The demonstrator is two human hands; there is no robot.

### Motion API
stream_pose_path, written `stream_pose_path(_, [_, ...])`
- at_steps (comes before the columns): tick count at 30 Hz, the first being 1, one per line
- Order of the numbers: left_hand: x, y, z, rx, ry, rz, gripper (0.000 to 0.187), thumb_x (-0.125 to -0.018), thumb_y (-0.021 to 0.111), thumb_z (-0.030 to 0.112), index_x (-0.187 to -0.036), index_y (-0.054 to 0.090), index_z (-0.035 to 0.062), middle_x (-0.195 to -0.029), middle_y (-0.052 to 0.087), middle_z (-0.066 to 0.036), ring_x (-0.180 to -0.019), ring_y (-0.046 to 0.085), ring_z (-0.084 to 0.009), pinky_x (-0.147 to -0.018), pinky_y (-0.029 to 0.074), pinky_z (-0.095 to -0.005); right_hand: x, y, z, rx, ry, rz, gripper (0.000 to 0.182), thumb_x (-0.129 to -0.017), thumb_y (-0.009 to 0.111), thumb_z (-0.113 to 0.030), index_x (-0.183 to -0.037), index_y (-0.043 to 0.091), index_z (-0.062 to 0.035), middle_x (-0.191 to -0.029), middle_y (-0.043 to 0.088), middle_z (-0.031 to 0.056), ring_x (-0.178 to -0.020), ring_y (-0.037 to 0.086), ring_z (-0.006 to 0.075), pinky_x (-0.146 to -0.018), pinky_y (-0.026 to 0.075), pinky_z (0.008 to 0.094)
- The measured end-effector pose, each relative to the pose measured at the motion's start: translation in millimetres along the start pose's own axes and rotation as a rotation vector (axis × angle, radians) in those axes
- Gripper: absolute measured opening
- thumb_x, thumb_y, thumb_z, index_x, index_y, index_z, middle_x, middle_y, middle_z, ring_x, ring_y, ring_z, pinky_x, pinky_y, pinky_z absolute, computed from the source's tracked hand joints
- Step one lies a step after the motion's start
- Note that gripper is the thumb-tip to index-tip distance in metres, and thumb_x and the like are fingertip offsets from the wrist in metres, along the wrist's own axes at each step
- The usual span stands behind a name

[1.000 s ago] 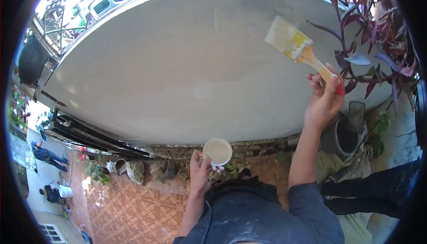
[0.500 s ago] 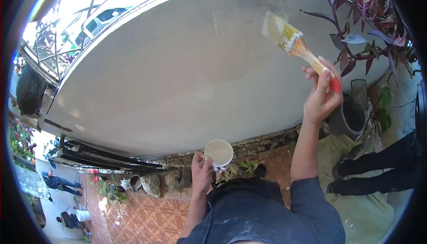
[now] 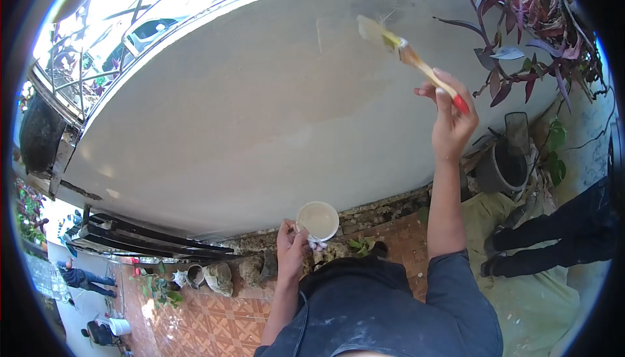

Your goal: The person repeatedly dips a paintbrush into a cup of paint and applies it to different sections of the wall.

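My right hand [image 3: 456,114] is closed round the wooden handle of a wide paintbrush [image 3: 416,60] whose end is red. Pale paint coats its bristles, which overlap the upper right part of a light grey wall [image 3: 247,109]. A darker, damp-looking patch spreads on the wall below the brush. Low in front of my body, my left hand [image 3: 291,247] grips a small white cup [image 3: 318,221] by its side. Whitish liquid shows inside the cup, and white smears mark the fingers.
Purple-leaved plants [image 3: 501,51] hang at the upper right. Below them stands a dark bucket [image 3: 501,169]. A person's dark-trousered legs [image 3: 553,243] are on a greenish floor sheet [image 3: 527,305]. Stones and pots [image 3: 218,279] line the wall's foot. Two people and a white bucket [image 3: 120,327] appear far left.
My right hand has moved left with the paintbrush, and the brush has turned more edge-on. The cup in my left hand stays nearly where it was.
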State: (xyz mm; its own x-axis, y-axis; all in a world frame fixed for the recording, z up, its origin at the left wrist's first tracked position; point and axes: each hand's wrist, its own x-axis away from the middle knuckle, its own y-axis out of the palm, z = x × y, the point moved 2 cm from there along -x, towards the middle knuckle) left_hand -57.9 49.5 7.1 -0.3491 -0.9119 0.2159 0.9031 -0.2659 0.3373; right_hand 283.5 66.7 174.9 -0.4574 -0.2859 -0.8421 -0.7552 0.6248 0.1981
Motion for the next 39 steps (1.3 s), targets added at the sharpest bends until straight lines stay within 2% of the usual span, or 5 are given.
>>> stream_pose_path(3, [5, 16, 6, 0.042, 0.004, 0.056, 0.015, -0.093, 0.05, 0.004, -0.103, 0.04, 0.0046, -0.076, 0.062, -0.012, -0.058, 0.063, -0.0163, -0.051, 0.054, -0.0285, -2, -15, 17, -0.075, 0.195, 0.18, 0.025, -0.099, 0.053, -0.012, -0.113, 0.059, 0.0074, -0.092, 0.064, 0.0161, -0.077, 0.066, 0.0193, -0.075, 0.06, 0.0356])
stream_pose_path(7, [7, 16, -2, 0.075, 0.035, 0.077, 0.012, -0.095, 0.048, 0.003, -0.1, 0.037, 0.0059, -0.082, 0.063, -0.015, -0.063, 0.066, -0.0206, -0.057, 0.056, -0.031, 10, -24, 0, -0.141, 0.125, 0.115, 0.026, -0.099, 0.052, -0.013, -0.115, 0.058, 0.0066, -0.094, 0.063, 0.0161, -0.081, 0.065, 0.0206, -0.077, 0.061, 0.037])
stream_pose_path(10, [7, 19, -5, 0.085, 0.049, 0.069, 0.012, -0.095, 0.047, 0.003, -0.101, 0.037, 0.0054, -0.082, 0.063, -0.015, -0.063, 0.066, -0.0206, -0.058, 0.057, -0.0316, 15, -27, -12, -0.418, 0.288, 0.11, 0.027, -0.098, 0.053, -0.016, -0.115, 0.056, 0.0052, -0.099, 0.06, 0.0161, -0.09, 0.063, 0.0223, -0.078, 0.061, 0.0392])
stream_pose_path(16, [7, 31, -8, 0.089, 0.063, 0.152, 0.015, -0.093, 0.052, 0.005, -0.101, 0.04, 0.0055, -0.079, 0.062, -0.01, -0.06, 0.063, -0.0137, -0.05, 0.055, -0.0263, 12, -20, -21, -0.447, 0.371, -0.028, 0.019, -0.096, 0.05, -0.011, -0.105, 0.057, 0.0046, -0.097, 0.059, 0.0141, -0.087, 0.062, 0.0198, -0.079, 0.061, 0.0397])
stream_pose_path(39, [15, 12, 3, 0.008, 0.043, 0.058, 0.01, -0.096, 0.047, 0.004, -0.099, 0.037, 0.0046, -0.08, 0.063, -0.013, -0.063, 0.067, -0.0203, -0.055, 0.055, -0.028, -8, 57, -12, -0.302, 0.119, -0.102, 0.019, -0.095, 0.056, -0.003, -0.11, 0.059, 0.0082, -0.109, 0.061, 0.0135, -0.096, 0.065, 0.0208, -0.084, 0.059, 0.0335])
